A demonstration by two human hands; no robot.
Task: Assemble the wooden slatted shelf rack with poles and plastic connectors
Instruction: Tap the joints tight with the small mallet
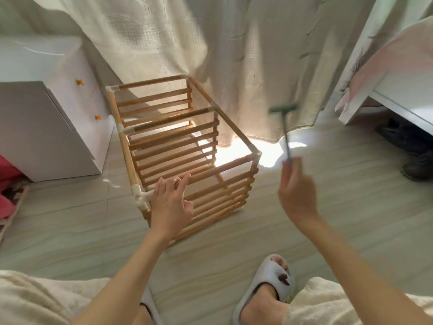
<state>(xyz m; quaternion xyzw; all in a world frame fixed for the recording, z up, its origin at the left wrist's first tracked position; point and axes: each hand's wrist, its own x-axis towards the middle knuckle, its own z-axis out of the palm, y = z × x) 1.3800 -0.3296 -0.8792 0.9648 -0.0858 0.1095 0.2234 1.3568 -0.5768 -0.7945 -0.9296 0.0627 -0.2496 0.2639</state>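
Observation:
The wooden slatted rack point(178, 146) lies on its side on the floor, its poles joined by white plastic connectors point(140, 195). My left hand point(169, 205) rests flat on the near top pole beside the near-left connector, fingers straight. Off to the right of the rack, my right hand point(297, 191) is raised and grips the thin handle of a small green mallet point(284, 109), whose head is blurred high above the near-right corner connector point(256, 156).
A white cabinet point(54, 127) with orange knobs stands left of the rack. Cream curtains point(210, 55) hang right behind it. A white bed frame point(393, 99) is at the right. My feet in grey slippers point(269, 285) are near the bottom edge.

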